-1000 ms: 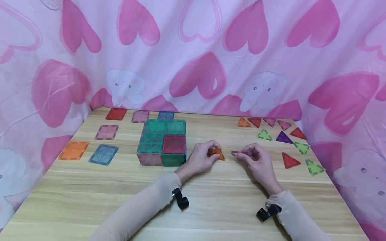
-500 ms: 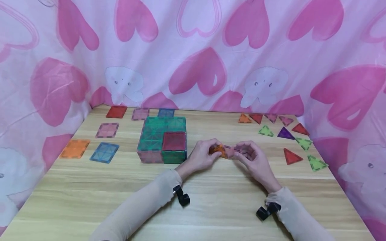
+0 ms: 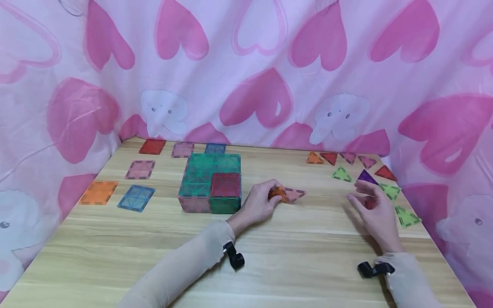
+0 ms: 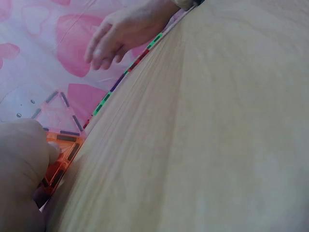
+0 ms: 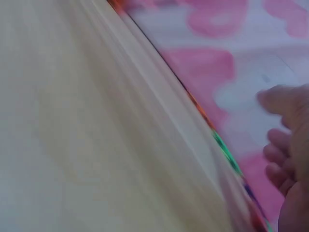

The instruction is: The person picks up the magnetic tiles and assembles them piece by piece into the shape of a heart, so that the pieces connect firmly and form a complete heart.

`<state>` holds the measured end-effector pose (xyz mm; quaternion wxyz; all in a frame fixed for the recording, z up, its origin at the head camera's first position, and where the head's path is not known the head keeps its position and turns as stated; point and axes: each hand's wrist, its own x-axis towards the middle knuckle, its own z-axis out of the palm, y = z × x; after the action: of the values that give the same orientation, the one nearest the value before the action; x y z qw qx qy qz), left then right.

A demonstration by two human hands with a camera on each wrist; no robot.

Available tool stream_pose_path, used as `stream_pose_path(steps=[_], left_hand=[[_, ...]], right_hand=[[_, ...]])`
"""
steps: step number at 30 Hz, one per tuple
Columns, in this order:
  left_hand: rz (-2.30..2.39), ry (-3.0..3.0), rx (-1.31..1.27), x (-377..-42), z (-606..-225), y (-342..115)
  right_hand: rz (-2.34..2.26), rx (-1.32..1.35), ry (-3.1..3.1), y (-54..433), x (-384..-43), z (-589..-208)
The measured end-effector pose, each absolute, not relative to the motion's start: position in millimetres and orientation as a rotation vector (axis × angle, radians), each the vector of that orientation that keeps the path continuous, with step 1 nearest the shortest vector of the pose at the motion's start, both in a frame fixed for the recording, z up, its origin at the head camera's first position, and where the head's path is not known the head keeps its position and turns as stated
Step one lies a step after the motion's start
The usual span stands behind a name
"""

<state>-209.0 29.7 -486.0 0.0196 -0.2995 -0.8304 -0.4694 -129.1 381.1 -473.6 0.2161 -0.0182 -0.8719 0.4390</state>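
My left hand (image 3: 257, 202) pinches an orange triangular magnetic tile (image 3: 281, 194) close over the table, right of the tile box. A pink triangular tile (image 3: 295, 195) joins the orange one and points to the right; in the left wrist view the pink tile (image 4: 59, 115) rises beyond the orange piece (image 4: 62, 157). With nothing in its fingers, my right hand (image 3: 376, 214) hovers at the right-hand group of triangles, thumb and fingers apart. A red triangle (image 3: 370, 202) shows between them, partly hidden by the hand. Just beyond the fingertips lies a purple triangle (image 3: 366, 176).
A low box of green, pink and red tiles (image 3: 198, 173) stands left of my left hand. Loose square tiles, among them an orange one (image 3: 98, 193) and a blue one (image 3: 136, 198), lie farther left. Several small triangles, including a green one (image 3: 407, 216), spread along the right side.
My right hand brought the pink triangle against the orange tile, let go of it, and moved right to the loose triangles. My left hand has stayed in place, still holding the orange tile.
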Motion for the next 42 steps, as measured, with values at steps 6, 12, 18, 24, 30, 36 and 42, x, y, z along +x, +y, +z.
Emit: stream_pose_path(steps=[6,12,18,24,30,36,42], left_hand=[[-1.434,-2.579,-0.889,-208,-486,31],[-1.424,-2.564,-0.898,-209,-485,32],[-1.425,-2.568,-0.897,-211,-486,32],[-1.432,-2.563,-0.887,-211,-484,32],[-1.448,-2.561,-0.885,-211,-484,33],[-1.445,-2.561,-0.895,-211,-485,33],[-1.450,-2.568,-0.888,-209,-486,29]], right_hand=[[0.746,-0.107,-2.774,428,-119,-464],[0.613,-0.062,-2.956,448,-117,-455],[0.608,-0.034,-3.000,450,-116,-452],[0.678,0.069,-2.998,439,-119,-452],[0.816,0.138,-2.893,414,-123,-457],[1.117,0.312,-2.698,360,-130,-476],[1.292,0.302,-2.601,301,-139,-489]])
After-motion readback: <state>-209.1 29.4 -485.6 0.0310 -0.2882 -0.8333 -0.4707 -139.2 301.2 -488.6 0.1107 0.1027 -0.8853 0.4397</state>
